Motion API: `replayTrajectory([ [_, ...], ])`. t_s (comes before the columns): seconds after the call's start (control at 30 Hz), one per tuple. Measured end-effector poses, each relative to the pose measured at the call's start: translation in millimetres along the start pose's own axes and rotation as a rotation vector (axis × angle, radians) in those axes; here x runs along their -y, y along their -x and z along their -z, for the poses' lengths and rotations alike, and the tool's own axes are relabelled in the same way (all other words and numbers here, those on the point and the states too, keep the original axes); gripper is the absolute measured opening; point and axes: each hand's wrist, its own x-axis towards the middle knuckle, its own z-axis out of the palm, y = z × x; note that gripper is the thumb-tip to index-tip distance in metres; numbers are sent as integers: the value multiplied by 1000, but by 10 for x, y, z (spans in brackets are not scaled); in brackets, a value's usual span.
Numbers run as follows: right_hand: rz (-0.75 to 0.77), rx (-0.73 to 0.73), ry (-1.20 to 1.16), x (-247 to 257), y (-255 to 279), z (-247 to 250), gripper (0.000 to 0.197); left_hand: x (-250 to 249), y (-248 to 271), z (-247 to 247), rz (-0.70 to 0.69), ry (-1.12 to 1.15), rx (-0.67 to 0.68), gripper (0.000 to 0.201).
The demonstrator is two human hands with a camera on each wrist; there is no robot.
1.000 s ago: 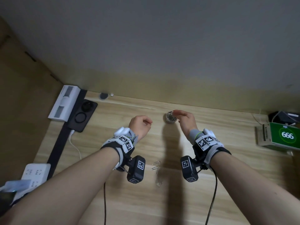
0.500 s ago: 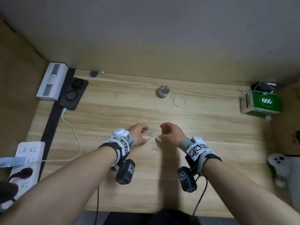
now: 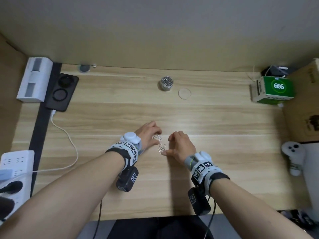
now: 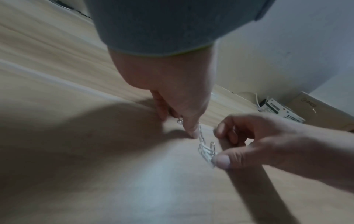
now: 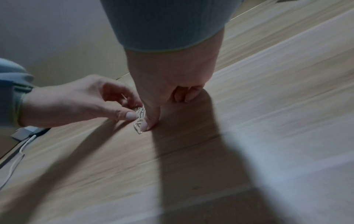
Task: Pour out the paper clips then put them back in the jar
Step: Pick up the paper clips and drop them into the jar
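Note:
A small clear jar (image 3: 166,85) holding paper clips stands open at the back of the wooden desk (image 3: 224,135), its round clear lid (image 3: 184,93) lying flat to its right. Several loose paper clips (image 3: 160,144) lie in a small heap mid-desk between my hands. My left hand (image 3: 149,135) has its fingers curled, and its thumb and fingertips pinch the paper clips (image 5: 140,112) at the heap's left end; one clip (image 4: 180,120) shows under its fingers. My right hand (image 3: 179,145) forms a loose C, and its thumb (image 4: 222,162) presses the heap's near end of clips (image 4: 205,149) onto the desk.
A green box marked 666 (image 3: 272,88) sits at the back right. At the left are a white device (image 3: 34,80), a black charger pad (image 3: 62,92), a white cable (image 3: 65,135) and a power strip (image 3: 15,163). A white plush toy (image 3: 293,156) lies beyond the right edge.
Both hands drew back from the jar to the loose clips near me, then closed in on the heap from both sides. The jar and lid stayed put.

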Motion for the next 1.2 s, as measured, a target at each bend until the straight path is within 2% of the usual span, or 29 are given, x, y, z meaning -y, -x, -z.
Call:
replayTrajectory([
  [0.13, 12, -7, -6, 15, -58, 21, 60, 53, 151, -42, 0, 115, -57, 18],
  [0.23, 60, 2, 3, 51, -90, 46, 68, 117, 249, -75, 33, 257, -180, 22],
  [0.33, 126, 24, -12, 125, -147, 67, 81, 207, 338, -19, 178, 334, -316, 27],
  [0.47, 210, 82, 60, 278, -247, 91, 86, 410, 513, 83, 314, 364, -350, 25],
  [0.6, 216, 47, 44, 339, -327, 49, 69, 521, 639, 66, 408, 406, -345, 25],
  [0.77, 265, 15, 34, 421, -434, -70, 20, 553, 680, -7, 433, 434, -365, 28],
  [0.83, 259, 34, 55, 444, -460, -87, 10, 525, 672, -17, 447, 433, -362, 29],
  [1.07, 288, 85, 147, 448, -464, -85, 4, 371, 610, -12, 414, 408, -364, 22],
  [1.2, 245, 60, -59, 367, -423, 29, 12, 338, 570, -3, 399, 276, -416, 16],
])
